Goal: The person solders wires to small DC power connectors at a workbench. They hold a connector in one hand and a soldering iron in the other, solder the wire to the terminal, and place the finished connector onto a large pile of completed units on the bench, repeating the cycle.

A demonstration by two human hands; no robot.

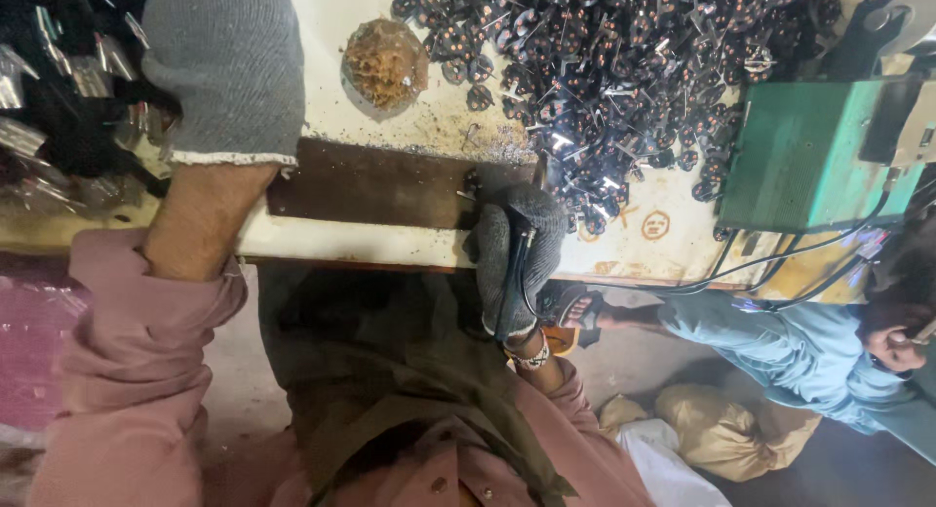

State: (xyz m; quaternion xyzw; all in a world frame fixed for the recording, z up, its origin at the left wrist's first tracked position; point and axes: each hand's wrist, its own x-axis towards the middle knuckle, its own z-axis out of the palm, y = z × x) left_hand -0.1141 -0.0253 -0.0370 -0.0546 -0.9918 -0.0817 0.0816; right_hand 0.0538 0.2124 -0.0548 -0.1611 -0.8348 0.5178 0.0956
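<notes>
Seen from above, a person in a pink shirt works at a worn, cream-coloured table [390,242]. The left hand [226,68], in a thick grey knitted glove, reaches forward over the table's left end toward a dark bin of shiny metal strips [68,73]; its fingers point away from the camera and are hidden, so I cannot tell whether they are apart or closed on anything. The right hand [515,244], in a darker grey glove, rests at the near edge of the table with its fingers curled together around a slim dark tool [514,273] whose cable runs back along the wrist, probably so the tip stays steady against the work. That tip meets the right end of a flat brown metal plate [375,183], which lies along the table's front edge between the two hands, within easy reach of both. Beyond it sits a round, rusty-looking lump [386,63]. A large heap of small dark metal parts [604,68] is piled across the back right of the table, close to the right hand. A green machine box [804,156] stands at the far right with black cables [780,263] hanging down. Below it, another person in light blue clothing [780,346] sits on the floor.
</notes>
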